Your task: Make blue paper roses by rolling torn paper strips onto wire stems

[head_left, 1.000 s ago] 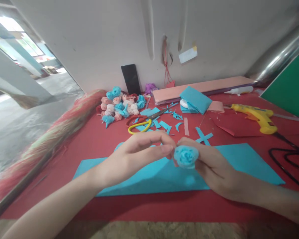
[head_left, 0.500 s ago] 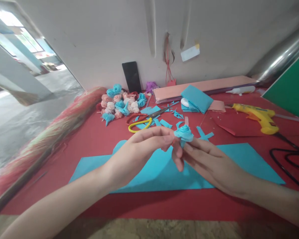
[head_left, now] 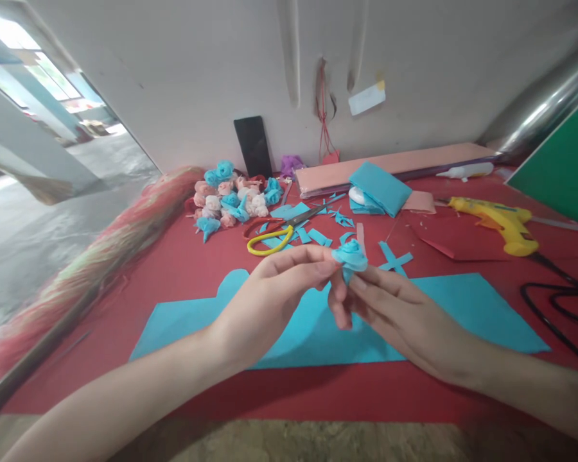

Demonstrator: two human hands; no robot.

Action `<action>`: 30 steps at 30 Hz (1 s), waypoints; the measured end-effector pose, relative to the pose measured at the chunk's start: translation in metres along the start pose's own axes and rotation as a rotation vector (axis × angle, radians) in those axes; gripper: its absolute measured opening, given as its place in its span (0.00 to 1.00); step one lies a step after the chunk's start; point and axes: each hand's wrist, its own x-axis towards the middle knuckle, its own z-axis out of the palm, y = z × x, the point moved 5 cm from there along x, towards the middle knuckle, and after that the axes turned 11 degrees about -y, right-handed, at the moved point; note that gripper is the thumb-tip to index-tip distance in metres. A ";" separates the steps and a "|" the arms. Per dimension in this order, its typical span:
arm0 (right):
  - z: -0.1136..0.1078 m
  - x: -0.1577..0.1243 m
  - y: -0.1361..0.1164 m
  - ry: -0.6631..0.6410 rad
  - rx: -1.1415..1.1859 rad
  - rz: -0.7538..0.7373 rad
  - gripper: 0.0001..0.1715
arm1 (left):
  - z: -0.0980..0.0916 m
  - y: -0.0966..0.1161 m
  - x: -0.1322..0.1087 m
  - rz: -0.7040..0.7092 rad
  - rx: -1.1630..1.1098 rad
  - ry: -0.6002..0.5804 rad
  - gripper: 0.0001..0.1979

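Note:
A small blue crepe paper flower (head_left: 350, 255) with a rolled, layered head is held up between both hands over the table. My left hand (head_left: 289, 276) pinches its petal edge from the left with thumb and forefinger. From the right, my right hand (head_left: 390, 298) grips the narrow base under the flower head. Beneath the hands lies a long sheet of blue crepe paper (head_left: 467, 314), with a rounded bump along its far edge. Scissors (head_left: 279, 237) with red and yellow handles rest beyond the left hand among blue paper scraps (head_left: 320, 238).
Finished-looking paper flowers (head_left: 231, 199) in blue, pink and white are heaped at the back left, by a black phone (head_left: 253, 146). Folded blue paper (head_left: 380, 189) lies at the back. A yellow glue gun (head_left: 503, 221) with a black cord (head_left: 559, 289) is at right; a broom (head_left: 96, 276) borders the left.
Both hands and the blue flower have shifted slightly left, and the flower's head has turned a little. Both hands keep hold of it.

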 end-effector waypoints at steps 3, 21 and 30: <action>0.002 -0.002 0.003 0.016 0.023 0.001 0.14 | -0.001 -0.004 0.000 0.023 -0.019 0.010 0.06; 0.004 -0.005 -0.011 0.189 -0.402 -0.039 0.16 | -0.001 -0.006 -0.002 -0.001 0.045 0.015 0.09; 0.005 -0.007 -0.013 0.235 -0.328 -0.055 0.17 | 0.004 -0.006 -0.001 0.003 0.052 -0.026 0.10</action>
